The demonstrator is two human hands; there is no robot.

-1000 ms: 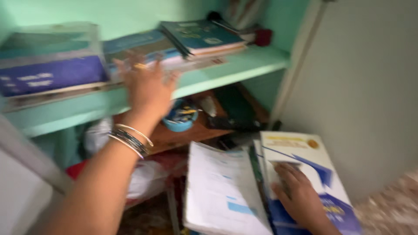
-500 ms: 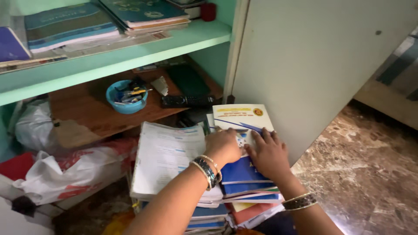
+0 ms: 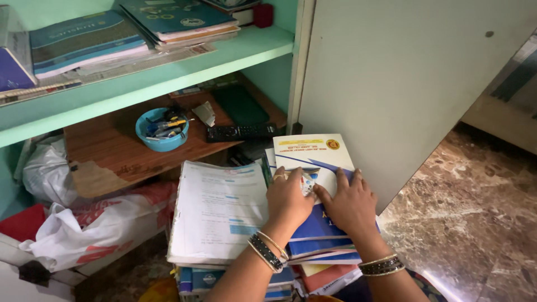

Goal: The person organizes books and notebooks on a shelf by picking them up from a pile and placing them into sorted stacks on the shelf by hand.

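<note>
Both hands (image 3: 319,201) press the blue-white book (image 3: 313,156) beside a cupboard door (image 3: 403,84).

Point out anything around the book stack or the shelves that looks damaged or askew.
The brown wooden shelf board has its surface peeled away at the front left corner, baring paler material. The book stack is ragged, with edges jutting out unevenly. Both hands, left hand and right hand, rest flat on the blue-and-white book.

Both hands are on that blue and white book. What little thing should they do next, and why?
Probably curl the fingers under its edges and lift it. The left hand and right hand both lie flat on the book, which tops a stack beside a white paper pile, so neither hand grips it yet.
</note>
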